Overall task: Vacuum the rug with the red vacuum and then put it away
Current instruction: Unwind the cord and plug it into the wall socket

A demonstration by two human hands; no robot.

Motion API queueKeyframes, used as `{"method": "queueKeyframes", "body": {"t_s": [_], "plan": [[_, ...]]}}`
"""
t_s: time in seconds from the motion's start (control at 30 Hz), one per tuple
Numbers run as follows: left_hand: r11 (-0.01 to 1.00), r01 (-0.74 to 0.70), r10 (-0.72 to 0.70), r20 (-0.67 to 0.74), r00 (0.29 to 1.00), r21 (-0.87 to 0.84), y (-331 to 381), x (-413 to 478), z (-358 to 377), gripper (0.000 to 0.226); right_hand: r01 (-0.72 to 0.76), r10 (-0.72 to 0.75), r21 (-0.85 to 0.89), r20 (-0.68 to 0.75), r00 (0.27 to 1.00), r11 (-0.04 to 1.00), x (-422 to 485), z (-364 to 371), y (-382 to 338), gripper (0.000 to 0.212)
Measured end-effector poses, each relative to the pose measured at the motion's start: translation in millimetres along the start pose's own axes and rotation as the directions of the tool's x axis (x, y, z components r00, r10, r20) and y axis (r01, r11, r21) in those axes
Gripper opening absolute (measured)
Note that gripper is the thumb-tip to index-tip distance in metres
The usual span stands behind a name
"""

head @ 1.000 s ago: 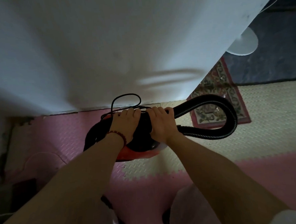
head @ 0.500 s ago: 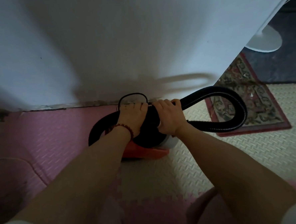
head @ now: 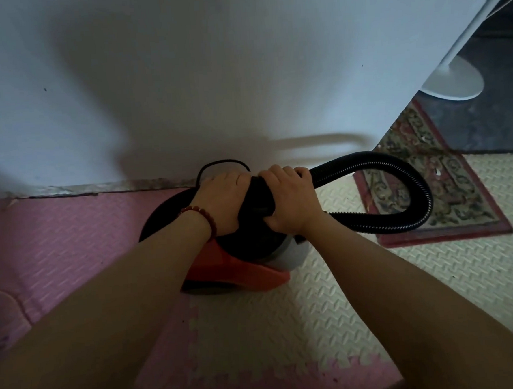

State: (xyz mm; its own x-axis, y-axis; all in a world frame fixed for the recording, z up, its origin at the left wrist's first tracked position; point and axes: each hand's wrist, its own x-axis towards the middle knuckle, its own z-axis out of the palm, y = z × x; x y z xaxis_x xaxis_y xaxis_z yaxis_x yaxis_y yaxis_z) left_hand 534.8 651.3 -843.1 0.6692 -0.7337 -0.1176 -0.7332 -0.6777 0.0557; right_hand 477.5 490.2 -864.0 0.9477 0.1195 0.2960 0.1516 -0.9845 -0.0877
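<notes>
Left hand [head: 220, 207] and right hand [head: 286, 206] both grip the black top of the red vacuum [head: 242, 272], fingers curled over it. Vacuum sits beneath them at the wall [head: 242, 75]; hose [head: 367, 159] loops right, over the rug [head: 459, 194].

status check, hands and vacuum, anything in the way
Left hand and right hand both grip the black top of the red vacuum. Vacuum on the foam mat by the wall. Its hose loops out over the rug.

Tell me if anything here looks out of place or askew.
The black hose isn't stowed: it loops out from the red vacuum over the patterned rug. A loose loop of cord sticks up against the wall. Nothing looks spilled or broken.
</notes>
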Motion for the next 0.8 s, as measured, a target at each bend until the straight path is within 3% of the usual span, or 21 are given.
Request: {"method": "queueKeyframes", "body": {"t_s": [0.1,0.2,0.27,0.33,0.4,0.43,0.5,0.6,0.7,0.8], "plan": [[0.999,-0.029,0.028,-0.05,0.998,-0.017,-1,3,3,0.06,0.013,-0.013,-0.026,0.012,1.0,1.0,0,1,3,0.062],[0.996,-0.061,0.061,-0.002,0.998,-0.06,-9,5,-1,0.055,0.011,-0.003,-0.035,0.207,0.978,0.999,10,-11,-1,0.07],[0.986,-0.046,0.055,0.055,0.997,-0.157,-16,6,-4,0.065,-0.026,0.028,-0.012,0.46,0.888,1.0,28,-30,-7,0.083],[0.976,-0.063,0.08,0.071,0.994,-0.21,-17,7,-7,0.08,-0.124,0.087,0.006,0.686,0.723,0.992,48,-51,-11,0.093],[0.98,-0.06,0.08,0.097,0.992,-0.191,-18,4,-9,0.095,-0.193,0.115,0.015,0.758,0.642,0.981,57,-59,-11,0.09],[0.981,-0.046,0.066,0.099,0.993,-0.188,-19,1,-10,0.1,-0.218,0.129,0.022,0.744,0.655,0.976,57,-58,-9,0.085],[0.981,-0.011,0.027,0.077,0.997,-0.195,-27,-6,-12,0.103,-0.261,0.167,0.057,0.637,0.753,0.964,55,-48,-5,0.071],[0.978,0.04,-0.04,0.004,0.999,-0.205,-44,-18,-11,0.083,-0.263,0.194,0.145,0.37,0.909,0.954,53,-29,-1,0.05],[0.991,0.111,-0.114,-0.05,0.992,-0.069,-54,-22,-4,0.055,-0.241,0.188,0.265,0.208,0.96,0.934,51,-20,-5,0.048],[0.991,0.127,-0.127,-0.007,0.992,0.051,-58,-20,2,0.058,-0.248,0.213,0.335,0.14,0.967,0.909,53,-18,-10,0.038]]}}
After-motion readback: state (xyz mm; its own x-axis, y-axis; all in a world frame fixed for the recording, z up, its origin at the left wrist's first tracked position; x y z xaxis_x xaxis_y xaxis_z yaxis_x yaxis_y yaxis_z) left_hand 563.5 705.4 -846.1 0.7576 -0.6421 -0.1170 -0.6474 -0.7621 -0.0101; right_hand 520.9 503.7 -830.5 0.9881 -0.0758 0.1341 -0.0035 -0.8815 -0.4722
